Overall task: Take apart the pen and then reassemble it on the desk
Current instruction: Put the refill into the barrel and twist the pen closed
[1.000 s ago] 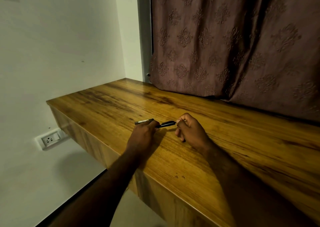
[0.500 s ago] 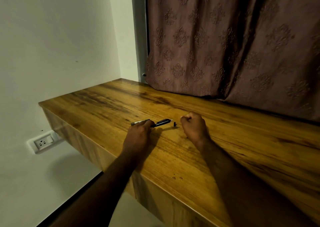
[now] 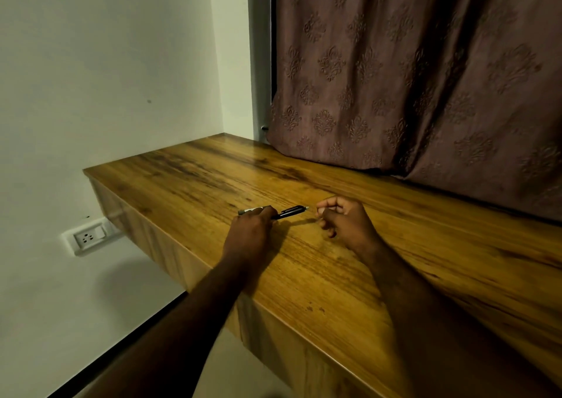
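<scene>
Facing the curtain (image 3: pixel 425 78) over the desk (image 3: pixel 395 276), left hand (image 3: pixel 249 233) grips pen (image 3: pixel 290 211); right hand (image 3: pixel 346 224)'s hold unclear.

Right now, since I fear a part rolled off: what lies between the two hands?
In the head view, the pen juts its black clip end from the left hand toward the right hand, its shadow on the desk beneath.
</scene>
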The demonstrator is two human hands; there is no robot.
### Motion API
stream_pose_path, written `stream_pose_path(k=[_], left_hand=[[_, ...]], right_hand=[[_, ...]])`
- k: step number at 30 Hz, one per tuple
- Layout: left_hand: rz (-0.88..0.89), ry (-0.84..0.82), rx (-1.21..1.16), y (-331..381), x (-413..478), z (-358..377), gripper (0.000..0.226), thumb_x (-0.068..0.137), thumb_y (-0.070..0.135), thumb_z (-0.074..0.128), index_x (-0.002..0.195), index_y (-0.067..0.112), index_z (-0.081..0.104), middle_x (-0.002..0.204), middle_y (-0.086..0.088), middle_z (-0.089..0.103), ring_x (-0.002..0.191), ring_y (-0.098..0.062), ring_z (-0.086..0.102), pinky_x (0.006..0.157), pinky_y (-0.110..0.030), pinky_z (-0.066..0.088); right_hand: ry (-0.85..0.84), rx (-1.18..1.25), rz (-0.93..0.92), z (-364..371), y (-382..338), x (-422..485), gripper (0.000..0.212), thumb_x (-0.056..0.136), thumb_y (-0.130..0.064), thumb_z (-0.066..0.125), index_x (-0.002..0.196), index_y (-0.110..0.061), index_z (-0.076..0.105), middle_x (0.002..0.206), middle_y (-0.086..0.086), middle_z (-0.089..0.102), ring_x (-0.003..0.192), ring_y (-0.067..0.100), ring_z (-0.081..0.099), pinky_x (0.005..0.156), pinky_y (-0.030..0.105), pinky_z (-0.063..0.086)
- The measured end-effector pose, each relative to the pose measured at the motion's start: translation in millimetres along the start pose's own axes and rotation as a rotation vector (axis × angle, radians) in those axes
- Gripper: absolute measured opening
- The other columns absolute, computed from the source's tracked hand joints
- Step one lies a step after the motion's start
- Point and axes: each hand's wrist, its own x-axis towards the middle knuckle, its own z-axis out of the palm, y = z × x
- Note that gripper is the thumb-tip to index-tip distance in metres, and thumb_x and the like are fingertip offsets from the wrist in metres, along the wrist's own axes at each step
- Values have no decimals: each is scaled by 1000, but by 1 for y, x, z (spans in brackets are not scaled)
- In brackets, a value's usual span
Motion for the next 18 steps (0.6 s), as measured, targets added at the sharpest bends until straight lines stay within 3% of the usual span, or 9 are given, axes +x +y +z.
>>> stream_pose_path(k=[3, 10, 14, 18], left_hand=[[-26, -16, 7, -1, -2, 0, 32, 89, 41, 48, 104, 15, 60, 91, -6, 69, 80, -29, 63, 71, -41, 51], [-81, -93, 24, 0, 0, -2, 24, 88, 29, 52, 105, 15, 62, 98, -9, 69, 85, -32, 63, 74, -45, 51], [-81, -80, -18, 5, -1, -6, 55, 81, 50, 29, 103, 14, 64, 97, -9, 69, 82, -31, 63, 73, -43, 51], [-80, -81, -25, 6, -1, -8, 59, 81, 55, 27, 101, 16, 65, 100, -7, 70, 82, -29, 64, 75, -44, 52]], right_hand=[[-40, 111, 3, -2, -4, -3, 12, 87, 4, 60, 86, -8, 59, 75, 12, 64, 51, 10, 55, 40, 18, 35], [-73, 120, -37, -2, 0, -2, 8, 84, 0, 67, 86, -7, 63, 72, 13, 64, 54, 12, 57, 43, 18, 38], [-86, 99, -41, -1, 2, 0, 8, 86, 1, 64, 87, -7, 64, 75, 11, 67, 53, 11, 57, 43, 18, 37], [-88, 79, -50, 0, 3, 0, 8, 87, 1, 62, 92, -5, 63, 77, 10, 69, 52, 10, 57, 41, 18, 37]])
